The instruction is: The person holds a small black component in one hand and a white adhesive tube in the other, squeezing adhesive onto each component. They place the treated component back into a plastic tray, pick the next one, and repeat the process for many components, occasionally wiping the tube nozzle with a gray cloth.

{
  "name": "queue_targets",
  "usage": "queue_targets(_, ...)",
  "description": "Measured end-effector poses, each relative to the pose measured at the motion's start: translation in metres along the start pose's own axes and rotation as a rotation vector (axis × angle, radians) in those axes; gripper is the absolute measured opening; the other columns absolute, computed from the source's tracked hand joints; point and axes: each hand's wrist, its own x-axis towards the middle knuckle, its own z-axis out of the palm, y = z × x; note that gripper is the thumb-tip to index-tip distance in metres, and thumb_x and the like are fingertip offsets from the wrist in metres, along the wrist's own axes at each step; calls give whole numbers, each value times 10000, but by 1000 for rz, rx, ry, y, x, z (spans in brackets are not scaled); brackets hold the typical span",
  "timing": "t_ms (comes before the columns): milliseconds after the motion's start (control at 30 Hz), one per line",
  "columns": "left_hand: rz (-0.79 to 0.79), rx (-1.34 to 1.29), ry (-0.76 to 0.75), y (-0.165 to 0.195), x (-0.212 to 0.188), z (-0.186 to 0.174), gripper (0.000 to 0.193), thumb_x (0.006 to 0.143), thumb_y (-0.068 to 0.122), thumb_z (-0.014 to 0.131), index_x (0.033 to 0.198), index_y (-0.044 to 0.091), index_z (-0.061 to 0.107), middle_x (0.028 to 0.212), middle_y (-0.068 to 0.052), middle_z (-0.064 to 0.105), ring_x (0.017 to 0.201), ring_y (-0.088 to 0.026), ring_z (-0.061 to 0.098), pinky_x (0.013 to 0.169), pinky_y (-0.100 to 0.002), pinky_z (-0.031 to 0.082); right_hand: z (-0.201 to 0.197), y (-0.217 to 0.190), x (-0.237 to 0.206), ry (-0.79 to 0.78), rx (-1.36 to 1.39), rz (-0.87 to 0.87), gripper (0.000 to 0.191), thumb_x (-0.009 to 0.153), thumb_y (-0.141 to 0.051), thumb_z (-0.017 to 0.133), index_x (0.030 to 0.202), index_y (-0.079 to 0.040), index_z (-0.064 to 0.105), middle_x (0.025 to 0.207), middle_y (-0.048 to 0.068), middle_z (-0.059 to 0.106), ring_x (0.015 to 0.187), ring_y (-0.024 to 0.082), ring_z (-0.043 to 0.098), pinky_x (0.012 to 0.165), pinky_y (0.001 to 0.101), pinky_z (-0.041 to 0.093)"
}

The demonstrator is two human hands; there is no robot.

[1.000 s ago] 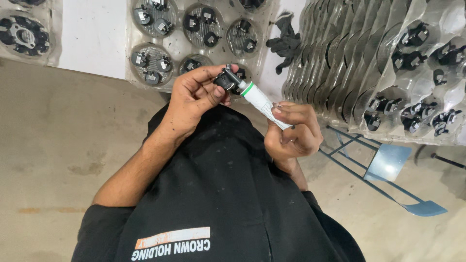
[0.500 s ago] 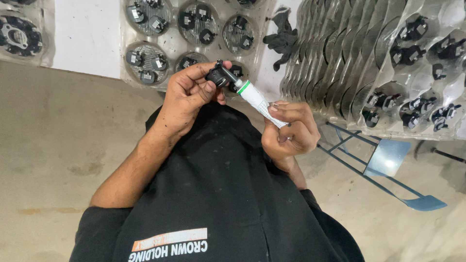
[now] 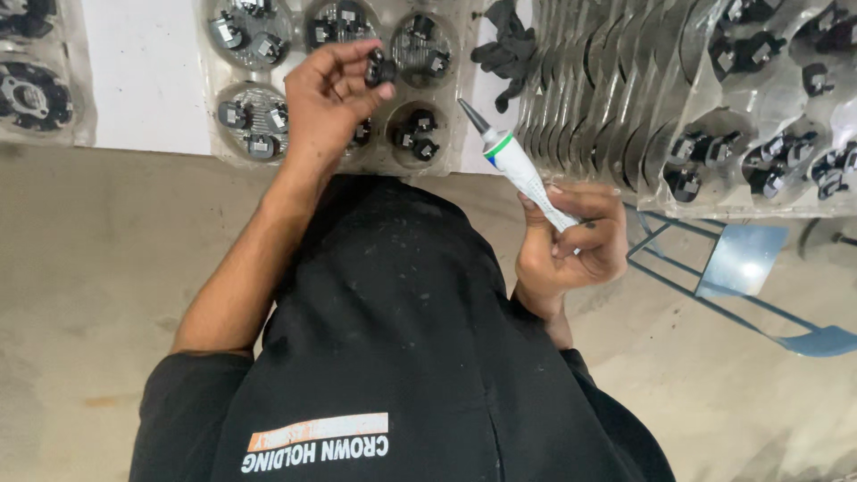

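Black part (image 3: 380,68) lifted off white tube (image 3: 520,170) | hands now apart

Small black part (image 3: 381,68) held aloft; white tube (image 3: 520,170) tilted, apart.

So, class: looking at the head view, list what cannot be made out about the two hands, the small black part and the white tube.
- Small black plastic part: its shape is too small to tell, and the left hand fingers cover part of it.
- White squeeze tube with grey nozzle: its lower end is hidden inside the right hand.
- Clear plastic tray of round black parts: cut off by the top edge.
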Motion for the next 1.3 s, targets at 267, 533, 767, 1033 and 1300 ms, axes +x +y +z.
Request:
queue_targets(267,168,1032,-112,-45,55,12,416,714,219,939,1044,30,769,825,-92,763,735,-240,734,669,-366,573,-45,11,-19,108,-75,30,559,869,137,856,773,-79,349,998,138,656,871,236,645,732,321,517)
queue_targets(533,96,1549,-168,-60,69,47,505,680,536,942,728,64,771,696,-155,716,653,-341,714,602,-437,577,-64,6,-35,107,-80,20,557,845,118,865,739,-80,355,980,136,667,903,261,692,684,330,536)
queue_targets(767,165,1680,-360,-43,72,42,603,750,650,937,789,70,775,717,-156,714,647,-378,678,585,-463,544,-81,-6,-41,120,-160,-9,548,800,83,889,722,-89,375,978,122,705,882,259,712,697,336,543)
queue_targets(1033,914,1540,-816,-34,101,36,406,829,60,653,1187,228,743,1132,-17,732,996,-238,713,861,-366,583,-91,-11,-59,150,-193,-8,531,796,92,889,710,-89,397,990,115,723,845,239,718,674,339,551)
queue_targets(1300,939,1645,-996,-36,104,50,387,923,134,671,1286,263,708,1135,-33,750,857,-245,718,799,-396,595,-97,-7,-69,161,-199,-6,513,781,81,893,699,-86,416,981,116,723,831,235,718,664,330,549)
